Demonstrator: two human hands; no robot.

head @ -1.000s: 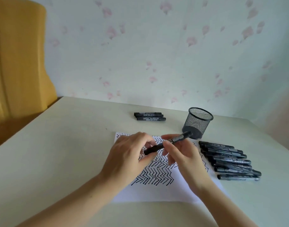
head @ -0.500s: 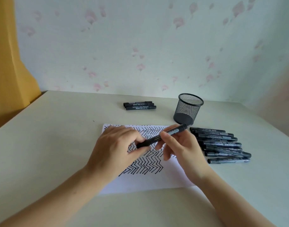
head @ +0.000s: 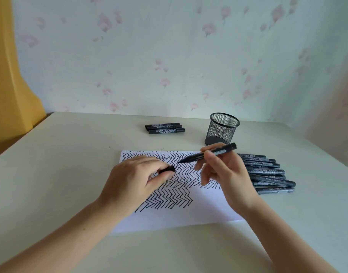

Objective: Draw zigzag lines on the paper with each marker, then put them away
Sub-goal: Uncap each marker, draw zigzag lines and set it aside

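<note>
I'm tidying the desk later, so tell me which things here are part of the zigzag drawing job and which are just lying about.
Part of the job:
marker in the right hand
cap in the left hand
paper
row of markers
three markers
mesh cup

Just there:
yellow curtain

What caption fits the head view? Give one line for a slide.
Right hand holds an uncapped marker over zigzag-covered paper; left hand grips its cap.

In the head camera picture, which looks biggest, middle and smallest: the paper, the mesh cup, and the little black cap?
1. Paper, by far the largest.
2. Mesh pen cup; it sits farther from the camera, so its look may understate it.
3. Marker cap in the left hand, the smallest, partly hidden by fingers.
</note>
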